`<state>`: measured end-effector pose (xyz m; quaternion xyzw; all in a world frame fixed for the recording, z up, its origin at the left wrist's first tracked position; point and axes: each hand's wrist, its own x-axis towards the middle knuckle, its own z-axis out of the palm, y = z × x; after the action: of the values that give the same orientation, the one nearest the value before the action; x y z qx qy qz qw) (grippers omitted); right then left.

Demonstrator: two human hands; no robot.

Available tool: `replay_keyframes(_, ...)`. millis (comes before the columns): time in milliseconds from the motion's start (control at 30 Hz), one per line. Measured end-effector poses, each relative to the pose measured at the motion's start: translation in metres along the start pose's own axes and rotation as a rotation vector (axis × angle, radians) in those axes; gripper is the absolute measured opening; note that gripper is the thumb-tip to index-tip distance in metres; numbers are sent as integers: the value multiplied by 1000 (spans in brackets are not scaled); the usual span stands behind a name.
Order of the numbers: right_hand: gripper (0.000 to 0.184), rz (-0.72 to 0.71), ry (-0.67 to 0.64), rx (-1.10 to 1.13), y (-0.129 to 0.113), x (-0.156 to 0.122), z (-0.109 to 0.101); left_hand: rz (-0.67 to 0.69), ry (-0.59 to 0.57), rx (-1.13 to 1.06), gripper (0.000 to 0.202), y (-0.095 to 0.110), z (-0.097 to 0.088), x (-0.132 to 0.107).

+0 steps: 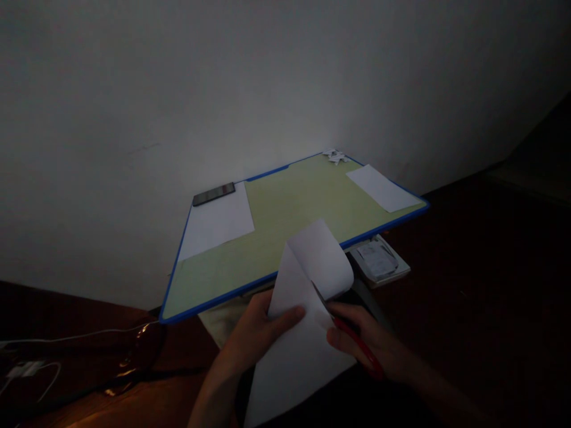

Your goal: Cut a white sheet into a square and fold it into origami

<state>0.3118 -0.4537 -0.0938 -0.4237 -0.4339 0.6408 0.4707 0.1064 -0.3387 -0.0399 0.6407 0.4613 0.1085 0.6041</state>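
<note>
Broadly, the pale green tabletop with a blue rim (289,214) fills the middle of the dim view, bearing a flat white page (218,223) on its left side and a smaller white page (383,187) at its right. Just in front of its near edge, held in the air, is the large white sheet of paper (298,351), its upper part curled over toward the right. It looks light, thin and floppy, likely to sag or crease wherever it is unsupported, so a pinch close to the curl, beside the blades, seems the steadiest hold. The left hand (254,333) grips it so: thumb on the front face, fingers closed behind the left edge. The right hand (375,345) is wrapped around the red-handled scissors (357,348), which meet the sheet under the curl; how far the blades gape cannot be told. Smaller things: a black phone (214,194) at the far left corner, and white paper scraps (335,156) at the far edge.
</note>
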Motion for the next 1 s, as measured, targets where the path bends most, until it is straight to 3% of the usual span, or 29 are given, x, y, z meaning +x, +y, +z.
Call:
replay_keyframes(633,51,-59,76,-105,9,1,7,-21,28,1,48,-1,2,0)
replay_keyframes(1000,39,-38,92,-157,7,2,8,-56,44,2,48,2,2,-1)
